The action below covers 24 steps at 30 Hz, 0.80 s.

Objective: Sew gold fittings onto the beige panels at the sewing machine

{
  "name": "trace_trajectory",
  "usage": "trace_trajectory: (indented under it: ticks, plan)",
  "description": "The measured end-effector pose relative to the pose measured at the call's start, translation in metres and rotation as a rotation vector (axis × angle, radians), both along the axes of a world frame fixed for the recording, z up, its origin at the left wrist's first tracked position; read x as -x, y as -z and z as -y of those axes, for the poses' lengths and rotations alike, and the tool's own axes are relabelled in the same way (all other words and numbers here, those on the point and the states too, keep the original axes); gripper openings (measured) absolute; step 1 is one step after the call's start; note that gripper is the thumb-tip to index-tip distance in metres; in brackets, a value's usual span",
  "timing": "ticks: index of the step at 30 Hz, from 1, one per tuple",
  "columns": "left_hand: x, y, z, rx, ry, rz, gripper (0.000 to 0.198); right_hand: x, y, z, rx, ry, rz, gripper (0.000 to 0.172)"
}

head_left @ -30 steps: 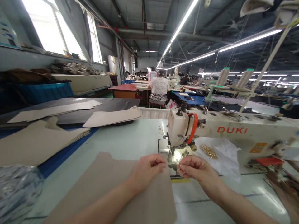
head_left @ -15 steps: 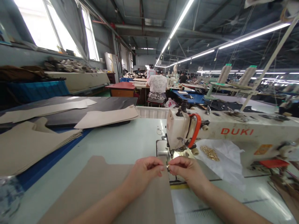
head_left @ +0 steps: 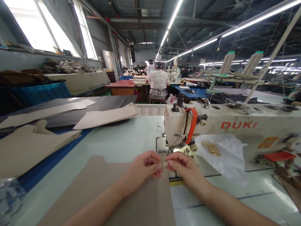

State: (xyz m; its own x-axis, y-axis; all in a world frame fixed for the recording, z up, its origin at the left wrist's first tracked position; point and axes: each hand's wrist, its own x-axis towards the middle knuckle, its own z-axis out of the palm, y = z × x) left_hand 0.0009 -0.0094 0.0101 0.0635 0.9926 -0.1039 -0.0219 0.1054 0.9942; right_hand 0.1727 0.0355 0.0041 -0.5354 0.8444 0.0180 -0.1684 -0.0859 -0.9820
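Observation:
My left hand (head_left: 149,164) is closed in a pinch above the right edge of a large beige panel (head_left: 113,191); what its fingertips hold is too small to make out. Facing it, my right hand (head_left: 182,166) pinches a small metal piece (head_left: 164,163), which sits between the fingertips of both hands. Just behind them stands the head of a white sewing machine (head_left: 175,127) with an orange lever. Many small gold rings (head_left: 211,148) lie on a white cloth (head_left: 228,160) to the right of my right hand.
Stacked beige panels (head_left: 35,147) lie at the left, and more (head_left: 105,116) rest on a black sheet (head_left: 117,101). Two thread cones (head_left: 227,63) stand behind the machine. A person in a light top (head_left: 157,80) sits farther off with their back turned.
My hands have come closer together, and the small metal piece now lies between both sets of fingertips. The view has shifted slightly.

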Motion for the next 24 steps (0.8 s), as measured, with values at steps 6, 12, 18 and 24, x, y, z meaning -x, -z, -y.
trace_trajectory:
  ticks: [6, 12, 18, 24]
  plan:
    - [-0.003, -0.002, 0.004, -0.024, 0.000, -0.039, 0.032, 0.004, 0.008, -0.001, 0.032, -0.061, 0.033, 0.030]
    - [-0.005, -0.010, 0.004, 0.102, -0.056, 0.091, 0.033, 0.004, 0.007, -0.003, 0.121, -0.031, -0.006, 0.035]
    - [-0.009, -0.016, 0.006, 0.121, -0.008, 0.009, 0.026, 0.007, 0.011, -0.002, 0.057, -0.062, 0.015, 0.035]
    - [-0.008, -0.017, 0.007, 0.109, 0.047, -0.035, 0.014, 0.007, 0.009, 0.006, -0.084, -0.088, 0.021, 0.019]
